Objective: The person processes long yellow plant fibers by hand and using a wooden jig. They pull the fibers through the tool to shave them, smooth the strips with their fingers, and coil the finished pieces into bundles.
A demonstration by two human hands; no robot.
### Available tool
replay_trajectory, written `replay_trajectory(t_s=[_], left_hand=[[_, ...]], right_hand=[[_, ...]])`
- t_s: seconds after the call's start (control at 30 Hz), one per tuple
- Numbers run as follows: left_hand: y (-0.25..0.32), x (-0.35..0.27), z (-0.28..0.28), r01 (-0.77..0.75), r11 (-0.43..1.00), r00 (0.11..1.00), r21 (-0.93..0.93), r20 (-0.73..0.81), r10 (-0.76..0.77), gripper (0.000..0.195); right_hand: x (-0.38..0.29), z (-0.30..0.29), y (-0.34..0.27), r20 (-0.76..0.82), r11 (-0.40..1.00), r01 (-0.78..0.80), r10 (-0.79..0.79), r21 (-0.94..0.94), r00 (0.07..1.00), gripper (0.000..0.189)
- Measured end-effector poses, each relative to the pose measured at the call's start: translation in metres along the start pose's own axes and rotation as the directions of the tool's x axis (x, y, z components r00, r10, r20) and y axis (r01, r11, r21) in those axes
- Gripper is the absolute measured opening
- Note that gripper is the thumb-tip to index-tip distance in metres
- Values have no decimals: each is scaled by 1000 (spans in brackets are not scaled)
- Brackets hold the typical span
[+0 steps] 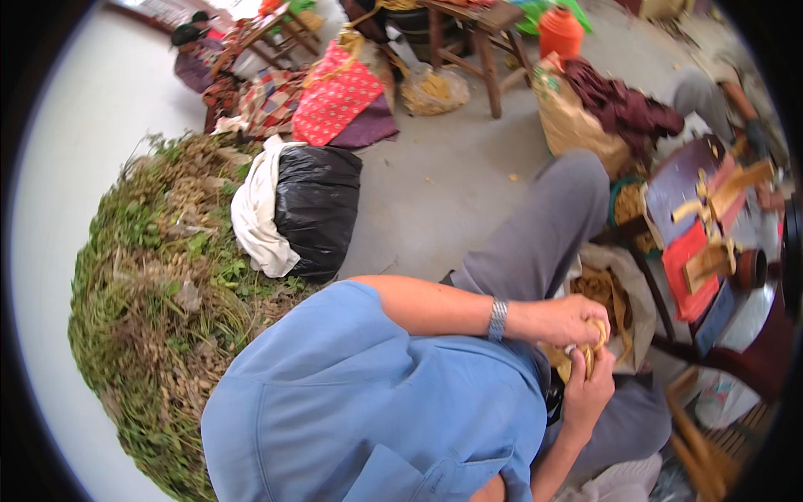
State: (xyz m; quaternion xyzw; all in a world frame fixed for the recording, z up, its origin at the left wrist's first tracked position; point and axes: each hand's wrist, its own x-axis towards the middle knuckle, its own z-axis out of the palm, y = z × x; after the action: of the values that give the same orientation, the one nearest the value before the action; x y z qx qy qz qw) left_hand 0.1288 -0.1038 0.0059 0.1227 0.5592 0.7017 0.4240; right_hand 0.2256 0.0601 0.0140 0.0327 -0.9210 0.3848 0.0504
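Observation:
My left hand (568,319), with a metal-banded watch (497,318) on its wrist, pinches a looped yellow-brown strip (600,331). Close below it, my right hand (591,389) grips the same piece, its thumb pressed against the strip. A small pale spot shows between the fingers, too blurred to name. Both hands are held over my lap, in front of my blue shirt (389,401). Just beyond them stands an open pale sack (640,276), which holds more brownish strips (596,285).
A low wooden stand (659,301) at right carries red cloth (680,276) and wooden tools (706,267). Another person's knee (699,100) is beyond. Uprooted peanut plants (157,295) are heaped at left, beside a black plastic bag (317,210). A wooden stool (486,31) and orange container (560,31) stand farther off.

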Motion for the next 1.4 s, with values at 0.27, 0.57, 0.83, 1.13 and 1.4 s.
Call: replay_trajectory(t_s=[0.27, 0.57, 0.83, 1.13, 1.4], left_hand=[[38, -18, 9, 6, 999, 993, 53, 114, -12, 34], [71, -15, 1, 204, 947, 947, 249, 194, -256, 29], [51, 16, -34, 504, 853, 736, -132, 582, -345, 60], [56, 45, -7, 421, 754, 472, 504, 589, -657, 29], [78, 28, -20, 224, 669, 525, 708, 490, -695, 36]], right_hand=[[18, -36, -3, -14, 987, -45, 48, 155, 999, 18], [15, -69, 46, 232, 914, -164, 80, 372, 969, 23], [11, -50, 35, -75, 949, 275, -266, 156, 961, 16], [3, -41, 31, -26, 937, 346, -345, 50, 938, 15], [-15, -58, 27, 189, 973, 231, -229, 12, 955, 27]])
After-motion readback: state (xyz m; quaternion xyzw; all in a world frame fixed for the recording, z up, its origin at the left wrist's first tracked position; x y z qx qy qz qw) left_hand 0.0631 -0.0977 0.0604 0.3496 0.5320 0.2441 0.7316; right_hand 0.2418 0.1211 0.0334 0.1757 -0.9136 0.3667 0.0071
